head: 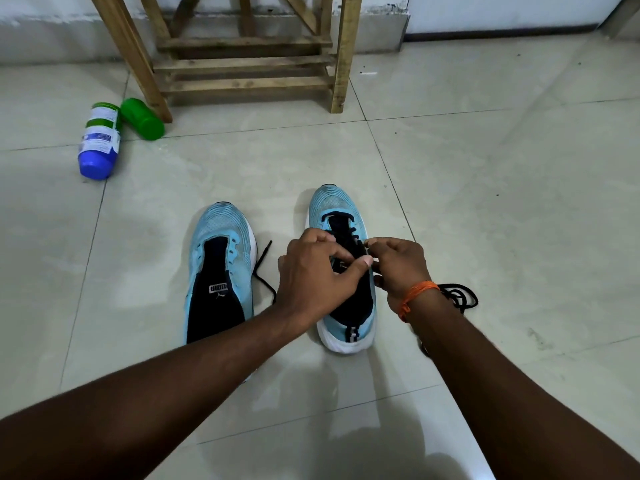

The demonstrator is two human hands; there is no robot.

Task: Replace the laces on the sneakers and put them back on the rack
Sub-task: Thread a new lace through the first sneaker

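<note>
Two light blue sneakers stand side by side on the tiled floor, toes pointing away from me. The left sneaker has empty eyelets and a dark tongue. The right sneaker has a black lace through its front eyelets. My left hand and my right hand are both over the right sneaker's middle eyelets, fingers curled and pinching the lace. One loose lace end trails on the floor between the shoes; the other lies coiled behind my right wrist.
A wooden rack stands against the wall straight ahead. A blue-capped bottle and a green container lie on the floor by the rack's left leg. Pale floor tiles spread all around the shoes.
</note>
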